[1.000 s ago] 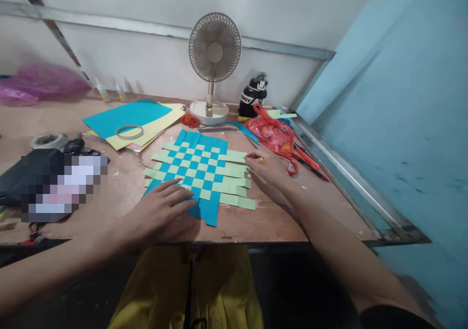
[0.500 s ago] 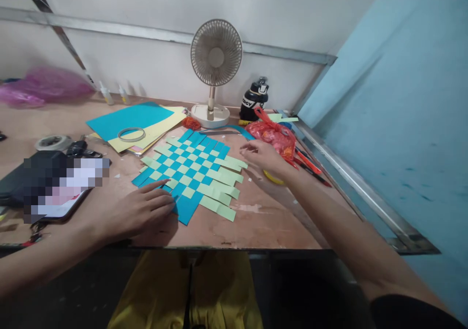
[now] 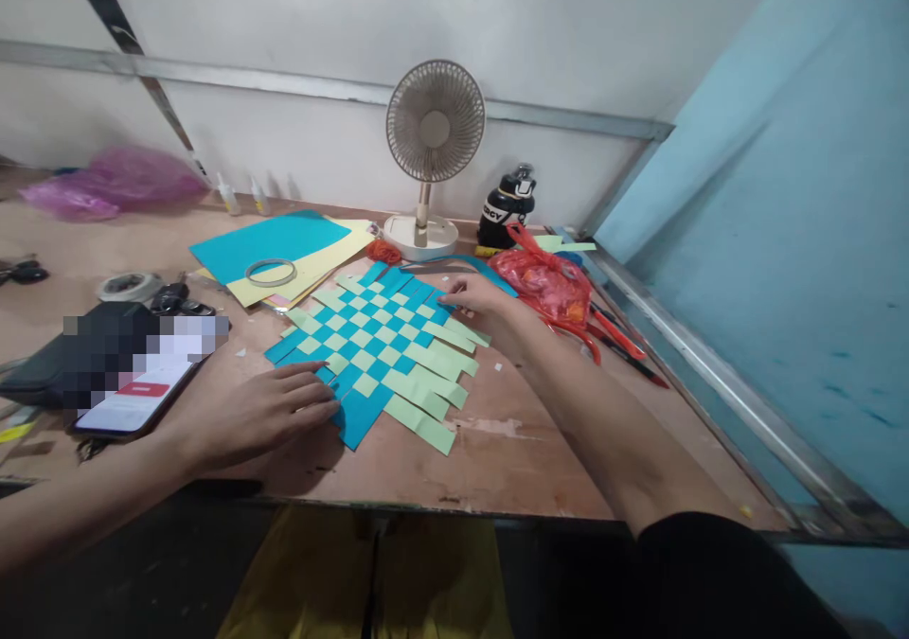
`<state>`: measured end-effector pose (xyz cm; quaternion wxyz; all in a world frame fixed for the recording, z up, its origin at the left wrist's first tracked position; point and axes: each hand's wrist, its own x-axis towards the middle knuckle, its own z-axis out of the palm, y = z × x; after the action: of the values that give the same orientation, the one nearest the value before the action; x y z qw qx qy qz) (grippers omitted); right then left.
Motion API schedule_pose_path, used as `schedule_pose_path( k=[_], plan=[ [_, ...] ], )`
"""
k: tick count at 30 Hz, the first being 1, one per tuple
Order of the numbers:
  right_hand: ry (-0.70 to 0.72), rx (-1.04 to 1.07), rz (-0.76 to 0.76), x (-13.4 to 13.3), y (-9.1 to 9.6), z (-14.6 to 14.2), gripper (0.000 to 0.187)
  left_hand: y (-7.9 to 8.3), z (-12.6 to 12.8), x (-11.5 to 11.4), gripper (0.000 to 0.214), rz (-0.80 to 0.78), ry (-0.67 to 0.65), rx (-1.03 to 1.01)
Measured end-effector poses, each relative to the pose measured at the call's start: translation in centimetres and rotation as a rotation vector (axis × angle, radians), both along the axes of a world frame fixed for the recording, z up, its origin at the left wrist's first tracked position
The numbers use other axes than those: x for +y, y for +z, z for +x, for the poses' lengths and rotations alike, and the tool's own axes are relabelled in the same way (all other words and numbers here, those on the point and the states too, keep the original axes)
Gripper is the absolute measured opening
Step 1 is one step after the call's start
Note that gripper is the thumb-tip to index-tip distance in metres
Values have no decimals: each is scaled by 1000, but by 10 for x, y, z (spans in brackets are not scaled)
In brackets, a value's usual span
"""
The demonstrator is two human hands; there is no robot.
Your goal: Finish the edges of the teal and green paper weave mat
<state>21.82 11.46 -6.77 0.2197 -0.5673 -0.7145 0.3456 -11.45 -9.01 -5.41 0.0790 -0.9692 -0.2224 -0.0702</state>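
Note:
A woven paper mat in a blue and pale green checkerboard lies on the table in front of me. Loose green strip ends stick out at its right and upper left, and cut blue strips fan out at the top. My left hand rests palm down on its lower left edge, fingers stretched out over the blue paper. At the upper right corner, my right hand reaches to the blue strip ends. Its forefinger tip touches the paper there and the thumb stands apart, with the fingers bent.
Behind the mat stand a fan and a black bottle. A red plastic bag lies right, beside orange-handled tools. Paper sheets with a ring lie back left. A phone and black case sit left.
My right hand has come left and down onto the mat's upper right corner. My left hand stays on the lower left edge. The view has shifted slightly.

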Motion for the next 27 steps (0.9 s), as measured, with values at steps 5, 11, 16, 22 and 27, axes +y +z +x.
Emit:
schedule_pose_path(
  k=[5,11,16,22,27],
  plan=[
    [38,-52,147,-3,0,10,20,0,-1,3,31,-10,-74,-62],
    [187,-82,288,20,10,-32,22,5,3,-1,29,11,-142,-52],
    [432,-101,337,44,15,-108,32,11,5,-4,27,-6,-170,-65],
    [516,-215,303,68,12,-146,16,15,2,0,25,-24,-187,-82],
    [474,-245,215,74,15,-115,25,20,-18,13,32,-1,-136,-101]
  ],
)
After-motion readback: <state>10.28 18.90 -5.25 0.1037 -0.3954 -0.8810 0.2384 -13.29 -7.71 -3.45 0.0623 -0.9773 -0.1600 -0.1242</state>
